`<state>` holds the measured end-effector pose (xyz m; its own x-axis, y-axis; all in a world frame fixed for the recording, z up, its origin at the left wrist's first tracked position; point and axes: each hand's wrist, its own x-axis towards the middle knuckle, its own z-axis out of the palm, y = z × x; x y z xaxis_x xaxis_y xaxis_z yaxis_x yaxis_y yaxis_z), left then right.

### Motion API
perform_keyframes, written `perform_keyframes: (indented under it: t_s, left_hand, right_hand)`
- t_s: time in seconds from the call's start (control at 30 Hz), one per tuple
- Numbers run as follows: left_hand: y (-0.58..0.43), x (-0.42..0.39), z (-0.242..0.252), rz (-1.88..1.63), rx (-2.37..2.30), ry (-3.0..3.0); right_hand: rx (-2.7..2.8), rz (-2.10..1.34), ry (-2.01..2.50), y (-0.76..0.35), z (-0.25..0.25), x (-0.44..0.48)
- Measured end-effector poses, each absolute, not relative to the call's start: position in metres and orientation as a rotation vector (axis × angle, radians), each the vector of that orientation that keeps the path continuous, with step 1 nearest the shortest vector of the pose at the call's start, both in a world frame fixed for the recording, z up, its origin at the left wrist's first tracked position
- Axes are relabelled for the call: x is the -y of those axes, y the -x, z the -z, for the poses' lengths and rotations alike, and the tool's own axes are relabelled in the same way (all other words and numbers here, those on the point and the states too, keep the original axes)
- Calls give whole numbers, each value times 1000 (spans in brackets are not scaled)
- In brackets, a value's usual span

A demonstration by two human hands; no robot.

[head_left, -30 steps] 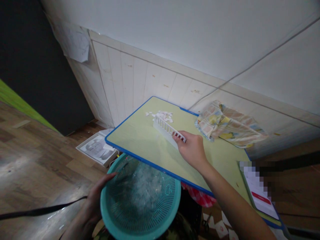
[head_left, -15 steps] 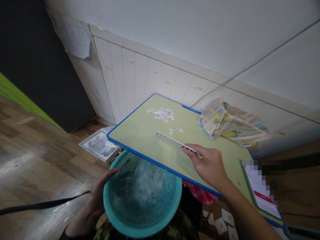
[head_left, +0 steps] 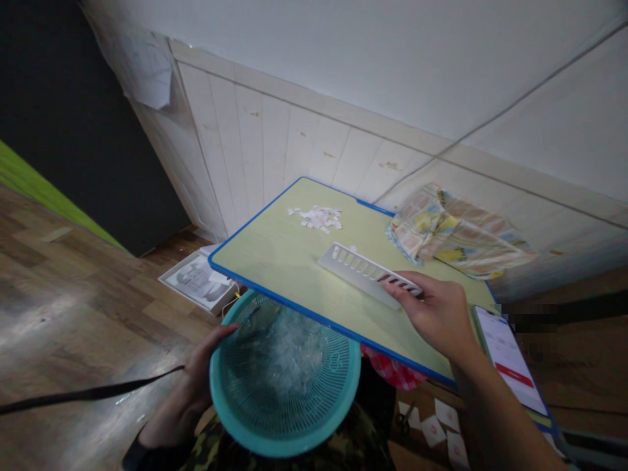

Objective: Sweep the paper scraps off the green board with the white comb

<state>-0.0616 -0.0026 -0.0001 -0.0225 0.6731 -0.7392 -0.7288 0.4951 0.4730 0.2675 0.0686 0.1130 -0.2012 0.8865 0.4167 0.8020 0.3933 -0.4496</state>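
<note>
Pinching one end of the white slotted strip (head_left: 366,269) on the green surface (head_left: 275,261), apart from the paper scraps (head_left: 318,218), the right hand (head_left: 439,314) is seemingly sweeping while the left hand (head_left: 196,386) is clasping the teal basket (head_left: 287,449) below the edge; the next stroke is needing the strip behind them.

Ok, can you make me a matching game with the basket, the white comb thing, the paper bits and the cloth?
1 teal basket
2 white slotted strip
3 paper bits
4 patterned cloth

a in the right hand
b small heap at the table's far end
c held by the left hand, under the table edge
d crumpled by the wall

Pairs: 1-c, 2-a, 3-b, 4-d
</note>
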Motion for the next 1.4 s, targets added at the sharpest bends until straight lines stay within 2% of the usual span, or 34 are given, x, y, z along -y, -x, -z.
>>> perform_keyframes:
  t_s: [0.17, 0.6, 1.1, 1.4]
  left_hand:
    - [61, 5, 3, -1102, -1158, 19]
    - [58, 4, 0, -1070, -1147, 37]
    - [57, 6, 6, -1069, -1121, -16]
    - [54, 3, 0, -1068, -1135, 27]
  right_hand:
    - [2079, -339, 1408, -258, -111, -74]
    - [1959, -203, 1485, -280, -109, -75]
    - [1993, -379, 1434, -267, -108, -77]
    - [1957, -248, 1499, -283, -105, -76]
